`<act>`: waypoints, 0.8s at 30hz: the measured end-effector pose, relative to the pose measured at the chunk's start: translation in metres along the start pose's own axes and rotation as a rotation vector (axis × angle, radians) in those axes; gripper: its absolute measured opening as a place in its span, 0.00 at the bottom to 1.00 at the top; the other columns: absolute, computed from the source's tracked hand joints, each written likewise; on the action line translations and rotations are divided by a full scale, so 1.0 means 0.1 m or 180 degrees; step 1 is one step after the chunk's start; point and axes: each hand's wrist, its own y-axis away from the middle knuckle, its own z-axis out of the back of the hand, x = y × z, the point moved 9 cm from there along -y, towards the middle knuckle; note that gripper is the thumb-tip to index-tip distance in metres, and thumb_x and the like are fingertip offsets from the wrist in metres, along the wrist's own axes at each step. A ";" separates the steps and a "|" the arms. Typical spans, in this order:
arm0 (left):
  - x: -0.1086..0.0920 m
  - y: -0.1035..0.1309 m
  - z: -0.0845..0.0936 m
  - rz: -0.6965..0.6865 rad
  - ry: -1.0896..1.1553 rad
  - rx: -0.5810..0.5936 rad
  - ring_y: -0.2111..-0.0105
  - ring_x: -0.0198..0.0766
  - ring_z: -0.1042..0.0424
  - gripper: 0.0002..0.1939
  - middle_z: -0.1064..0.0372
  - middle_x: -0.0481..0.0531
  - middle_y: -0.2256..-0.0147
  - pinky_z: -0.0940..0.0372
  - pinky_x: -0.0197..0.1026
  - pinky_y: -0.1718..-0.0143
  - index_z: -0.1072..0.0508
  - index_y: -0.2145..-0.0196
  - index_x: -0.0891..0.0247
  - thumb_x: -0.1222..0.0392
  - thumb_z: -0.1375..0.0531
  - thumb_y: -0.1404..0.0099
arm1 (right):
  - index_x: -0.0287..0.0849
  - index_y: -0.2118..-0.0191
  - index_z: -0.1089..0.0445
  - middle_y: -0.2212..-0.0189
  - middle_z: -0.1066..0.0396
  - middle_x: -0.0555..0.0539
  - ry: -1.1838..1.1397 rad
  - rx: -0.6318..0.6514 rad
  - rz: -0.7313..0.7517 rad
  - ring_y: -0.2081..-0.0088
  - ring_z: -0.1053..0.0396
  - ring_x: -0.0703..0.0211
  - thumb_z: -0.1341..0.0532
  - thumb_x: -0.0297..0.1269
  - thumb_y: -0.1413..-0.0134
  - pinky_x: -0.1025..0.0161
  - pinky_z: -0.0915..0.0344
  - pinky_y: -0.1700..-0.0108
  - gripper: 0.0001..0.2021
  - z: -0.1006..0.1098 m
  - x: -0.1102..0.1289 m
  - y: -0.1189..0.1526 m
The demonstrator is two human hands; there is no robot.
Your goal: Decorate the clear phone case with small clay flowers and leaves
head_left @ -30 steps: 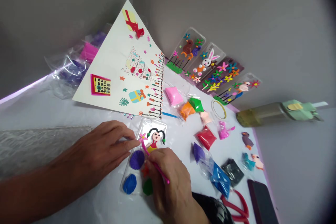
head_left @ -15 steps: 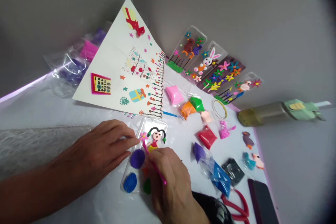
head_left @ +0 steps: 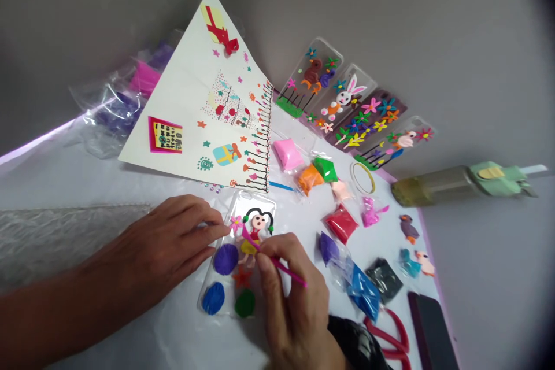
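A clear phone case (head_left: 272, 206) lies flat on the table. On it are a clay girl figure (head_left: 257, 225) with black pigtails, a pink flower (head_left: 236, 224), a purple disc (head_left: 226, 259), a blue disc (head_left: 214, 298), a green disc (head_left: 245, 303) and an orange star (head_left: 241, 278). My right hand (head_left: 295, 295) pinches a pink clay modelling tool (head_left: 284, 267), its flat tip just right of the pink flower. My left hand (head_left: 173, 248) holds nothing; its fingers are stretched out, with the tips at the case's left edge beside the flower.
Packets of clay, among them a red packet (head_left: 341, 224) and a blue packet (head_left: 363, 293), lie to the right. Red-handled scissors (head_left: 396, 329), a dark phone (head_left: 433, 329) and a bottle (head_left: 437, 186) are farther right. A decorated card (head_left: 186, 87) and several finished cases (head_left: 342, 98) stand behind.
My right hand has shifted right and turned, tilting the modelling tool flatter and uncovering the orange star and green disc. The tool's tip has moved slightly up and right. My left hand has stayed in place.
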 end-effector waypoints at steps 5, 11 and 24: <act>0.09 0.01 -0.10 0.0377 0.0184 0.0094 0.48 0.44 0.21 0.20 0.18 0.41 0.51 0.25 0.45 0.39 0.20 0.47 0.51 0.62 0.52 0.18 | 0.50 0.55 0.28 0.65 0.23 0.54 -0.0743 -0.0448 -0.0695 0.66 0.23 0.63 0.41 0.25 0.25 0.69 0.27 0.64 0.10 0.12 -0.26 -0.04; 0.13 0.04 -0.14 0.0521 0.0188 0.0039 0.52 0.45 0.23 0.15 0.19 0.47 0.52 0.25 0.46 0.47 0.21 0.52 0.56 0.59 0.49 0.18 | 0.49 0.56 0.22 0.62 0.19 0.51 -0.1316 -0.0223 -0.0990 0.60 0.20 0.59 0.36 0.28 0.26 0.65 0.24 0.57 0.08 -0.03 -0.45 -0.05; 0.10 0.04 -0.11 0.0532 0.0088 -0.0055 0.53 0.46 0.25 0.13 0.20 0.50 0.53 0.27 0.47 0.49 0.24 0.56 0.57 0.57 0.48 0.17 | 0.47 0.54 0.25 0.59 0.22 0.46 -0.1440 0.0231 -0.1097 0.58 0.22 0.54 0.40 0.36 0.22 0.60 0.26 0.58 0.06 -0.18 -0.46 -0.05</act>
